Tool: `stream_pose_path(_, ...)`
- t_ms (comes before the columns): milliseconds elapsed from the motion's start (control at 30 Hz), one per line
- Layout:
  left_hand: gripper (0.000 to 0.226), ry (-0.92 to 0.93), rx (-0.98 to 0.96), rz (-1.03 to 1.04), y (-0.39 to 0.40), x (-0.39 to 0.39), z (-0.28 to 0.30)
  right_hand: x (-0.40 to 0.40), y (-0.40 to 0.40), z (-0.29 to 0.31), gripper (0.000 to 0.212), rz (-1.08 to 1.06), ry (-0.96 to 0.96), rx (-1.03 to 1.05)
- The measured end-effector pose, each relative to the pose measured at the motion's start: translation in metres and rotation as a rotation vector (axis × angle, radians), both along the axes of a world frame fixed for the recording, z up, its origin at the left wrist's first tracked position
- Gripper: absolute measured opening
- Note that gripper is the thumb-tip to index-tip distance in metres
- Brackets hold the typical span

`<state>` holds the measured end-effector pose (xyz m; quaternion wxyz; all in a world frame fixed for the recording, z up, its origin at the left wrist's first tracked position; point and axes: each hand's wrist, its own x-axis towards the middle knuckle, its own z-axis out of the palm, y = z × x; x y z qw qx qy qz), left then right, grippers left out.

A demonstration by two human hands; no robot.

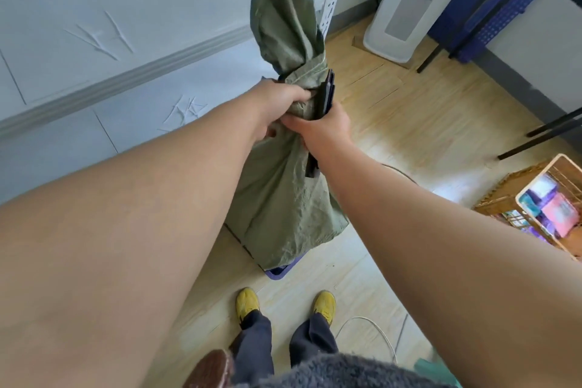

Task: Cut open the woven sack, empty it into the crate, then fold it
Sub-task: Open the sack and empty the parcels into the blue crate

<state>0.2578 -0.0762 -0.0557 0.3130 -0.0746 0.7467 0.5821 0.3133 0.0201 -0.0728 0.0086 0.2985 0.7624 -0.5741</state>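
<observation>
A green woven sack [283, 198] hangs in front of me, its lower end over a purple crate [278, 271] of which only a corner shows on the floor. The sack's upper part [285, 19] bulges above my hands. My left hand [280, 104] grips the sack's gathered middle. My right hand [318, 129] clasps the same bunched fabric together with a dark folded tool [326, 94], likely scissors or a knife, pressed against the cloth. Both hands touch each other at the neck.
A wooden wire-sided basket [535, 205] with colourful packets stands at the right. A white tower appliance [400, 3], black table legs [544, 132] and a blue crate [491, 16] are at the back right. A white cable [378, 327] lies by my yellow shoes [248, 299]. A wall runs along the left.
</observation>
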Motion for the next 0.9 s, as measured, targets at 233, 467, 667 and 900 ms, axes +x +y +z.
stream_pose_path(233, 0.035, -0.012, 0.325, 0.056, -0.042, 0.023, -0.026, -0.009, -0.012, -0.014, 0.034, 0.133, 0.001, 0.186)
stream_pose_path(467, 0.059, 0.034, 0.053, 0.297, -0.077, 0.058, -0.052, -0.022, 0.003, 0.000, 0.021, 0.165, 0.087, 0.356)
stream_pose_path(667, 0.049, -0.178, -0.058, 0.553, -0.085, 0.111, -0.089, -0.020, 0.012, -0.003, 0.018, 0.289, 0.070, 0.485)
stream_pose_path(900, 0.049, -0.118, -0.064, 0.725, -0.062, 0.142, -0.070, 0.003, 0.027, -0.006, 0.016, 0.281, 0.141, 0.396)
